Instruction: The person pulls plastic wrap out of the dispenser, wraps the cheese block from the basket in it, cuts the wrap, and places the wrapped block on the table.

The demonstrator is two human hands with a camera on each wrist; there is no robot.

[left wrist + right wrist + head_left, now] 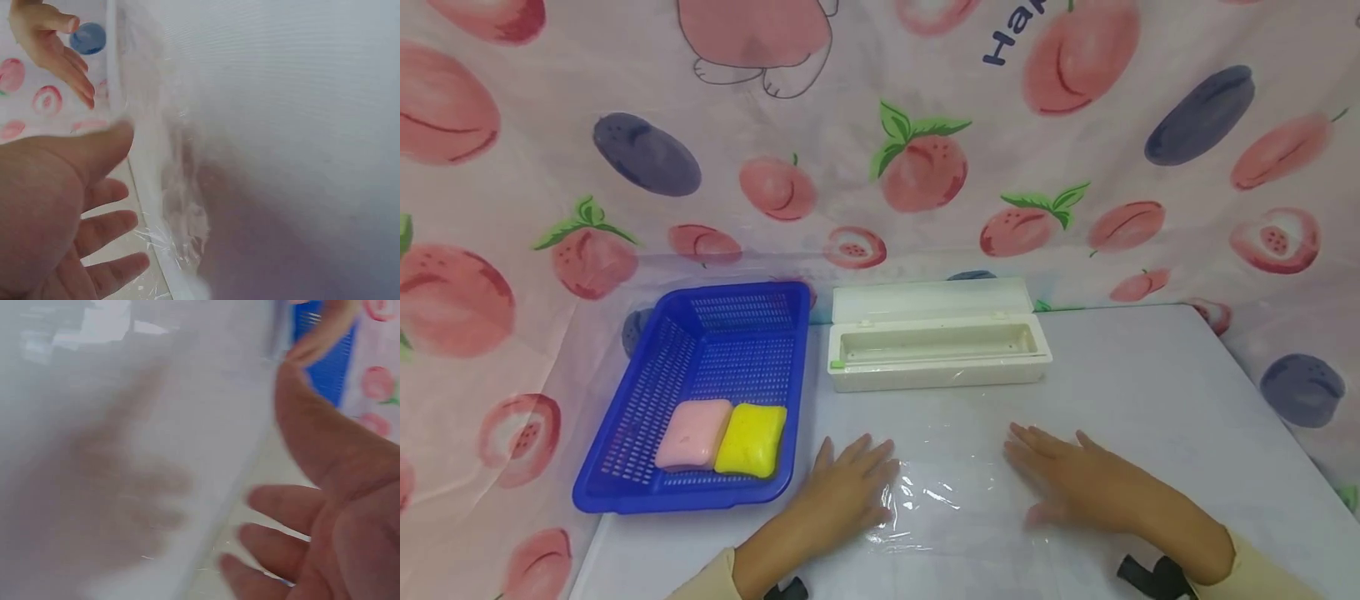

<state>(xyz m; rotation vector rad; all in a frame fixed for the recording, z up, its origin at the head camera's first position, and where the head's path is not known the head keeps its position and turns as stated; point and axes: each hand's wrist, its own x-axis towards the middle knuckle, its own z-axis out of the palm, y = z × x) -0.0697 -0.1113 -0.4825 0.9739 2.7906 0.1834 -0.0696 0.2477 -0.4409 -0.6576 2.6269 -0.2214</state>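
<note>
A sheet of clear plastic film [943, 504] lies on the white table, its creases catching the light. My left hand [841, 493] is over the film's left side, fingers straight and spread. Over the right side is my right hand [1067, 483], also with extended fingers and slightly blurred. Neither hand grips anything. In the left wrist view the crumpled film [187, 219] shows beyond the fingertips. Whether the fingers touch the film or hover just above it, I cannot tell. Behind the film stands a white film dispenser box [940, 377] with its lid [928, 302] raised.
At the left, a blue plastic basket [797, 367] holds a pink soap bar [695, 433] and a yellow soap bar [751, 439] side by side. A fruit-printed cloth [850, 125] hangs behind the white table [1150, 383]. Black straps [1157, 575] show below the right wrist.
</note>
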